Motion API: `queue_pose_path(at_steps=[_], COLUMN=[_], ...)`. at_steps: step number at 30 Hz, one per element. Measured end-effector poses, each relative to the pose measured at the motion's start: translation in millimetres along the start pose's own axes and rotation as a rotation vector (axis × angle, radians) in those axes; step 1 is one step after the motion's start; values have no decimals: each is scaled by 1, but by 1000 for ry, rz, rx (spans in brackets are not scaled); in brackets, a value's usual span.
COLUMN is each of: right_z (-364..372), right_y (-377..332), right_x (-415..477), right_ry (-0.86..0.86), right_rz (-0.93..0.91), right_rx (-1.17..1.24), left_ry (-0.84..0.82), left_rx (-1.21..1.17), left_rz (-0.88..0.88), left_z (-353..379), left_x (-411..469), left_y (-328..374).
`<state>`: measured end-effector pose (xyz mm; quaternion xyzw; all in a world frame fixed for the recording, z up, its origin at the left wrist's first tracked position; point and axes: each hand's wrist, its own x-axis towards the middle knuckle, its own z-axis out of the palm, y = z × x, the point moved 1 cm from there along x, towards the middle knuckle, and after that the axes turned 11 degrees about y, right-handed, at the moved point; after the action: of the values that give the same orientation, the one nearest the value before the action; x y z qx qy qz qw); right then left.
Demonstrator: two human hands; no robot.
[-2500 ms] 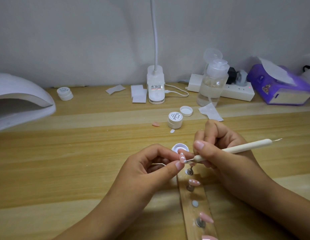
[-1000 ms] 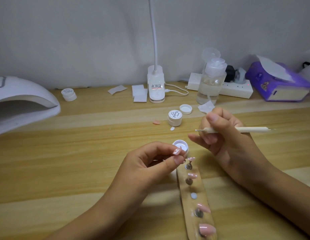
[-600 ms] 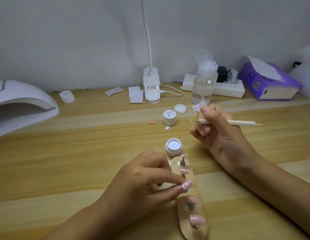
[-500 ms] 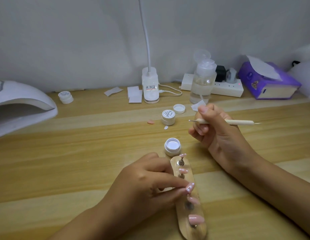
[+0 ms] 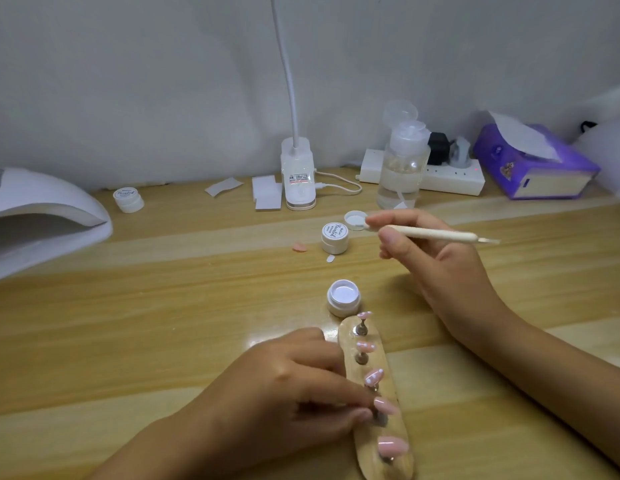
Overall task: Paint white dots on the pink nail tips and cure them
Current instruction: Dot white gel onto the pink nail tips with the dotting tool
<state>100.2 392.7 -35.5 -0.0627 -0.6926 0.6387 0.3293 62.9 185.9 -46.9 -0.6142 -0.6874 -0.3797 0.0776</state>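
A narrow wooden holder (image 5: pixel 401 427) carries several pink nail tips on small metal stands. The third tip (image 5: pixel 373 376) shows white dots, and the two tips beyond it look dotted too. My left hand (image 5: pixel 294 386) pinches the stand under the fourth, plain pink tip (image 5: pixel 384 405). The nearest tip (image 5: pixel 391 445) is also plain pink. Raised behind the holder, my right hand (image 5: pixel 436 271) holds a cream dotting tool (image 5: pixel 433 233), pointing left. An open jar of white gel (image 5: pixel 343 296) stands at the holder's far end.
A white curing lamp (image 5: pixel 42 216) sits at the far left. Along the wall are a small jar (image 5: pixel 128 199), a desk lamp base (image 5: pixel 298 174), a pump bottle (image 5: pixel 404 164), a power strip (image 5: pixel 443 176) and a purple tissue box (image 5: pixel 533 168). A closed jar (image 5: pixel 334 237), lid (image 5: pixel 354 220) and loose pink tip (image 5: pixel 299 247) lie mid-table.
My left hand set the dotted tip it held back on the holder's third spot and moved to the fourth tip. My right hand lifted the tool away towards the back.
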Motion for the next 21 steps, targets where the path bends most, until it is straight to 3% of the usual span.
queue_pose_path(at_steps=[7,16,19,21], right_z=[6,7,6,7], right_y=[3,4,6,7], right_x=[-7,-7,-7,-7], right_ry=[-136,-172,-174,-179], right_rz=[-103,-146,-149,-159], right_rx=[-244,-267,-261,-258], left_ry=[-29,2,85,211], left_rx=[11,51,33,-115], left_rz=[-12,92,108,46], left_z=[7,8,7,4], left_x=[-1,-2,0,2], left_y=[2,6,10,14])
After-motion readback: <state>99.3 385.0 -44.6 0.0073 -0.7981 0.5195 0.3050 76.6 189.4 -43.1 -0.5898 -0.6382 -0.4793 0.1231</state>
